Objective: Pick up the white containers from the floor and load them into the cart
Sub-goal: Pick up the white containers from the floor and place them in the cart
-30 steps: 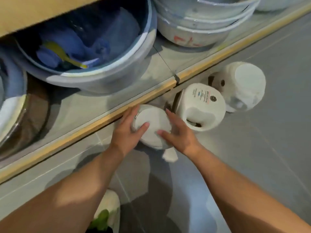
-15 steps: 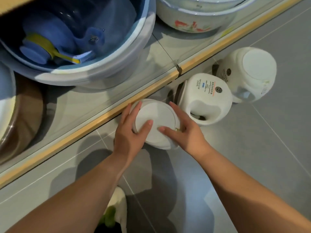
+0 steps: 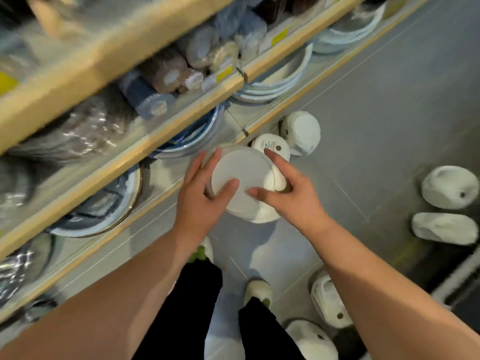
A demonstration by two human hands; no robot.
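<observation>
A round white container (image 3: pixel 244 183) is held up off the floor, its flat base facing me. My left hand (image 3: pixel 205 196) grips its left side and my right hand (image 3: pixel 288 196) grips its right side. Two more white containers (image 3: pixel 272 146) (image 3: pixel 302 131) lie on the grey floor by the shelf foot, just beyond the held one. Others lie at the right (image 3: pixel 449 190) (image 3: pixel 441 228) and near my feet at the lower right (image 3: pixel 330 302) (image 3: pixel 310 339). No cart is clearly in view.
A wooden shelving unit (image 3: pixel 124 157) runs along the left, with stacked basins (image 3: pixel 275 81) low down and wrapped rolls (image 3: pixel 166 71) above. My shoes (image 3: pixel 258 289) stand on the tiled floor below the container. A dark object with a pale edge (image 3: pixel 457 281) sits at the far right.
Both hands have lifted the container off the floor and toward me. The view has risen and pulled back, showing upper shelves and more containers.
</observation>
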